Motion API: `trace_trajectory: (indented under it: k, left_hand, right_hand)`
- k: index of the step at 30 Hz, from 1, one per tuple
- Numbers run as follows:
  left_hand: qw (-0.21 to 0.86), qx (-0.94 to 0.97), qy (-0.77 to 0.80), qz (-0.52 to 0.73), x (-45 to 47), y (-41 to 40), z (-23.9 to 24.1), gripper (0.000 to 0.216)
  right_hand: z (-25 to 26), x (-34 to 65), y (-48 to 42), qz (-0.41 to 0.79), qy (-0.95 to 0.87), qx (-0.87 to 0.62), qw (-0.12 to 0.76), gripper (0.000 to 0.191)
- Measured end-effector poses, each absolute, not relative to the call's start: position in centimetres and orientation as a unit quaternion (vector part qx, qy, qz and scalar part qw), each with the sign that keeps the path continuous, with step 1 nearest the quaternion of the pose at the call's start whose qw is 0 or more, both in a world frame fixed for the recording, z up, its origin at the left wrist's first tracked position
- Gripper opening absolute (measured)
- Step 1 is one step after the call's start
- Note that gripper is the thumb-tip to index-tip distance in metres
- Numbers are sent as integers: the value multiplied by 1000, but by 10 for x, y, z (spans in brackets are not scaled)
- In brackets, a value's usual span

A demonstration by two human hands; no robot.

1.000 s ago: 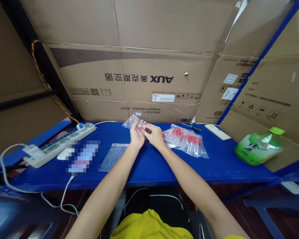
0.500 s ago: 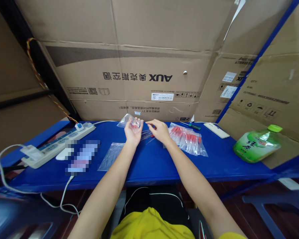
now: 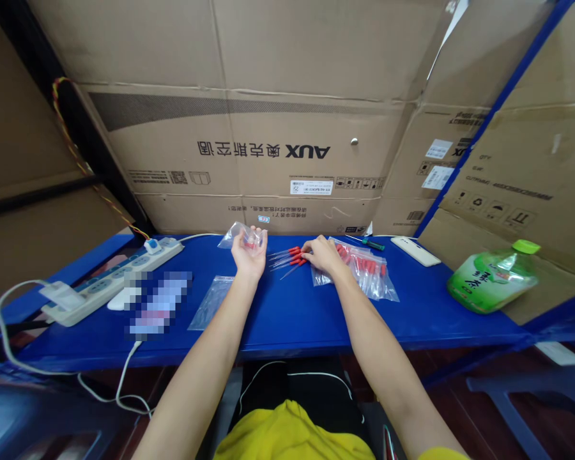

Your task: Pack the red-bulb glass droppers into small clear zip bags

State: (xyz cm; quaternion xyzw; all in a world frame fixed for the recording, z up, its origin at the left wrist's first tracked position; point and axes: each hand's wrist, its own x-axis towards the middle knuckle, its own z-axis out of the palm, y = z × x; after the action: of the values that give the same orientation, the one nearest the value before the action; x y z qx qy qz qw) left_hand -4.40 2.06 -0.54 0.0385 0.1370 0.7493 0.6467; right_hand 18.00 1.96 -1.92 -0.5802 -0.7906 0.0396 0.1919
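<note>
My left hand point(image 3: 249, 254) is closed around a clear plastic bag point(image 3: 232, 235), which holds something red. My right hand point(image 3: 322, 253) has its fingers curled down onto the red end of a thin tool, at the right side of a small loose group of thin red-handled tools point(image 3: 294, 251) with slim metal shafts pointing left. Under and beside the right wrist lie filled clear bags point(image 3: 371, 271) with red-handled pieces inside. A flat clear zip bag point(image 3: 212, 303) lies left of my left forearm.
A power strip point(image 3: 119, 276) with plugs and a blurred-out phone point(image 3: 160, 303) on a cable occupy the table's left. Toward the right are a green-handled screwdriver point(image 3: 374, 245), a white phone-like slab point(image 3: 416, 251) and a green bottle point(image 3: 491, 278) on its side. Cardboard point(image 3: 268, 115) walls the back.
My right hand has moved right and slightly down, away from the left hand, to the red handles, which now show more. My left hand has shifted slightly left with the bag.
</note>
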Motion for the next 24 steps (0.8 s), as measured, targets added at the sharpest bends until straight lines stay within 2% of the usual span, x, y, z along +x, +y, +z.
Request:
trace_trajectory:
  k: [3,6,9,14,19,24]
  left_hand:
    - [637,37,134,759,-48,22,-5,4]
    - [616,42,112,778,-55,23,-2,7]
    - [602,37,102,791,-62,24,0,10]
    - [602,47,113,789,-61,25,-2,7]
    - [640,106,125,751,-39,22,-8,13]
    - [678,128,154,707,-22,20,-12,15]
  right_hand:
    - [-12,183,21,101,-787,-515,325,7]
    - [-3,182,19,154,-766,-417,464,12]
    - [3,171,13,178,-751,-361,523,14]
    - [0,145,5,167,-770,-342,512,10]
    - [-13,121,1,87,-781,-399,472,7]
    - [-16,106,-5,50,-783,-461,415,16]
